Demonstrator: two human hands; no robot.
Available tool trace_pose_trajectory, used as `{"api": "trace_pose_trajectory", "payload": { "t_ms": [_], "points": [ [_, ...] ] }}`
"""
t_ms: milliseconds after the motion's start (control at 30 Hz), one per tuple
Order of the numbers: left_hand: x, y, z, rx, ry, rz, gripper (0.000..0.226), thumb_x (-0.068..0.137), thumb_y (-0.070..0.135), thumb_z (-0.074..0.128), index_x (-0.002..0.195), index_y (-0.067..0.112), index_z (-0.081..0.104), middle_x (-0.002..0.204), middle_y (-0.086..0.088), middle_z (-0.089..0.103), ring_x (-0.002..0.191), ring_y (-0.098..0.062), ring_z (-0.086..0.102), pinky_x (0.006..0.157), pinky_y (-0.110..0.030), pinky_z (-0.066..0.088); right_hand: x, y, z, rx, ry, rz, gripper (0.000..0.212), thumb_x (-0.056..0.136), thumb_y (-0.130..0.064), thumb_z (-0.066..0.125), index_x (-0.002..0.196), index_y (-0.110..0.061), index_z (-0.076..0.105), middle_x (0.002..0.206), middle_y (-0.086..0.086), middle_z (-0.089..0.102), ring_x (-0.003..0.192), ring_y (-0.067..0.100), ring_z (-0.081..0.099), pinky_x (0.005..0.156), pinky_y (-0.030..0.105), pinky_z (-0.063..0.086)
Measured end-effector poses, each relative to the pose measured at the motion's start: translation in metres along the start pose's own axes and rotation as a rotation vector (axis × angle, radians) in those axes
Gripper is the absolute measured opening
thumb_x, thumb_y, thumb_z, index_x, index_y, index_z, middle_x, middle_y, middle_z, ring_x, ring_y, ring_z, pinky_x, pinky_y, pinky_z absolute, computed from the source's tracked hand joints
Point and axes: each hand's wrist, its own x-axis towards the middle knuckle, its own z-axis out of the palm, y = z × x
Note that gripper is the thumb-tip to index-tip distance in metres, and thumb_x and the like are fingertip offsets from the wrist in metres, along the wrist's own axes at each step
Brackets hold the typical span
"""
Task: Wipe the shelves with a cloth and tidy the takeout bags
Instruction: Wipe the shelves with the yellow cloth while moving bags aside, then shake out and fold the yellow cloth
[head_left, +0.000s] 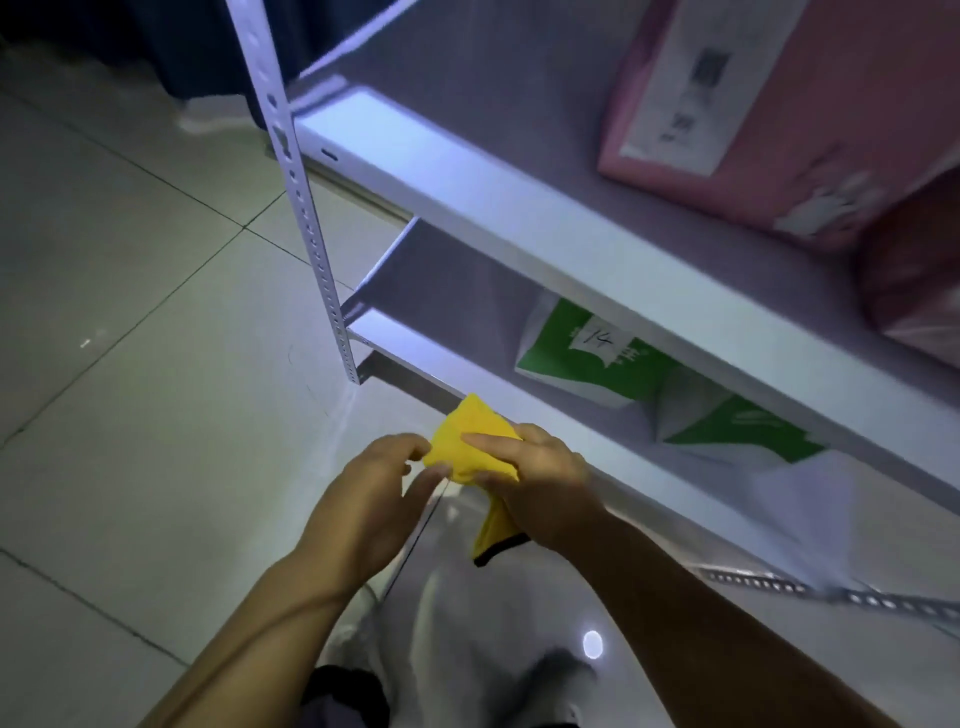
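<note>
Holding the yellow cloth (470, 441) bunched in a clenched grip, our right hand (540, 483) has its fingers curled round the fabric, and one dark-edged corner hangs out below the palm. Our left hand (374, 493) meets it from the other side, its fingertips pinching the cloth's edge. We have the cloth in the air above the tiled floor (130, 364), below and to the right of the foot of the shelving's white perforated post (306, 218), just in front of the lower shelf's front edge and not touching it. To the right of the post, the lower shelf (415, 291) carries a green and white takeout bag (587, 358) marked 14 by hand and lying tilted, with a second green and white bag (737, 426) just beside it, further from the post. Further right still we see a pale, blurred bag (810, 509) that we cannot make out well. Higher up the post, the upper shelf (467, 104) holds a pink bag (779, 104) with a white printed label, well to the right of the post, and a second pink bag (914, 280) just beside it. A perforated metal strip (831, 592) lies on the floor far to the right of the post's foot.
</note>
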Motion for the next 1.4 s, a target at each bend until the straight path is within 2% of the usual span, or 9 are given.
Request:
{"api": "trace_pose_trajectory", "payload": {
  "t_ms": [133, 300, 533, 700, 933, 1033, 1167, 1300, 1400],
  "points": [
    [-0.038, 0.055, -0.064, -0.151, 0.066, -0.021, 0.044, 0.085, 0.049, 0.054, 0.125, 0.031, 0.050, 0.110, 0.014, 0.054, 0.087, 0.006, 0.055, 0.072, -0.021, 0.045, -0.069, -0.051, -0.048, 0.208, 0.171, -0.061, 0.047, 0.083, -0.047, 0.061, 0.128, -0.034, 0.054, 0.120, 0.008, 0.058, 0.109, 0.028, 0.054, 0.088, 0.044, 0.045],
    [-0.092, 0.108, -0.097, -0.183, -0.008, 0.135, 0.025, 0.084, 0.041, 0.061, 0.108, 0.044, 0.057, 0.105, 0.018, 0.056, 0.087, 0.001, 0.057, 0.069, -0.012, 0.044, -0.133, -0.088, -0.081, 0.240, 0.335, -0.078, 0.071, 0.080, -0.046, 0.065, 0.125, -0.066, 0.014, 0.130, -0.007, 0.052, 0.118, 0.016, 0.044, 0.098, 0.040, 0.038],
    [-0.179, 0.164, -0.096, -0.171, 0.116, 0.273, 0.025, 0.083, 0.021, 0.065, 0.078, 0.044, 0.057, 0.088, 0.032, 0.060, 0.093, 0.005, 0.051, 0.071, -0.004, 0.040, -0.232, -0.098, -0.097, 0.336, 0.407, 0.029, 0.087, 0.070, -0.046, 0.073, 0.143, -0.037, 0.028, 0.133, -0.007, 0.047, 0.122, 0.015, 0.040, 0.102, 0.036, 0.035],
    [-0.238, 0.216, -0.103, -0.219, 0.103, 0.329, 0.020, 0.086, 0.024, 0.060, 0.079, 0.043, 0.058, 0.081, 0.026, 0.060, 0.084, 0.012, 0.053, 0.058, -0.004, 0.039, -0.309, -0.093, -0.130, 0.389, 0.394, 0.046, 0.083, 0.060, -0.040, 0.080, 0.129, -0.046, 0.036, 0.113, -0.016, 0.038, 0.114, 0.012, 0.041, 0.092, 0.031, 0.040],
    [-0.293, 0.260, -0.147, -0.273, 0.045, 0.437, 0.020, 0.087, 0.022, 0.061, 0.079, 0.040, 0.058, 0.080, 0.024, 0.062, 0.079, 0.001, 0.057, 0.060, -0.018, 0.044, -0.379, -0.116, -0.172, 0.307, 0.442, 0.061, 0.068, 0.076, -0.039, 0.073, 0.136, -0.036, 0.042, 0.129, -0.005, 0.041, 0.122, 0.018, 0.037, 0.103, 0.035, 0.033],
    [-0.312, 0.270, -0.167, -0.301, -0.011, 0.509, 0.030, 0.086, 0.017, 0.062, 0.075, 0.045, 0.058, 0.081, 0.028, 0.060, 0.077, 0.010, 0.055, 0.060, -0.007, 0.041, -0.401, -0.136, -0.182, 0.257, 0.487, 0.074, 0.073, 0.081, -0.040, 0.067, 0.143, -0.035, 0.029, 0.137, -0.002, 0.038, 0.125, 0.021, 0.031, 0.103, 0.036, 0.030],
    [-0.330, 0.271, -0.194, -0.300, -0.101, 0.563, 0.025, 0.086, 0.018, 0.062, 0.079, 0.041, 0.058, 0.083, 0.026, 0.063, 0.080, 0.011, 0.056, 0.069, -0.019, 0.040, -0.425, -0.166, -0.190, 0.262, 0.492, 0.099, 0.067, 0.077, -0.038, 0.068, 0.137, -0.037, 0.037, 0.139, -0.002, 0.036, 0.128, 0.024, 0.028, 0.106, 0.044, 0.029],
    [-0.346, 0.261, -0.216, -0.268, -0.117, 0.600, 0.020, 0.086, 0.019, 0.062, 0.080, 0.038, 0.058, 0.084, 0.023, 0.065, 0.085, 0.010, 0.058, 0.067, -0.009, 0.040, -0.443, -0.200, -0.185, 0.263, 0.465, 0.127, 0.031, 0.074, -0.041, 0.072, 0.096, -0.026, 0.056, 0.100, -0.003, 0.058, 0.096, 0.020, 0.053, 0.080, 0.042, 0.048],
    [-0.353, 0.254, -0.225, -0.215, -0.025, 0.578, 0.015, 0.086, 0.022, 0.063, 0.086, 0.036, 0.058, 0.097, 0.014, 0.063, 0.093, -0.002, 0.056, 0.073, -0.019, 0.041, -0.454, -0.221, -0.174, 0.252, 0.530, 0.165, 0.027, 0.075, -0.044, 0.071, 0.083, -0.031, 0.049, 0.078, -0.012, 0.054, 0.074, 0.012, 0.052, 0.057, 0.027, 0.041]
  ]
}}
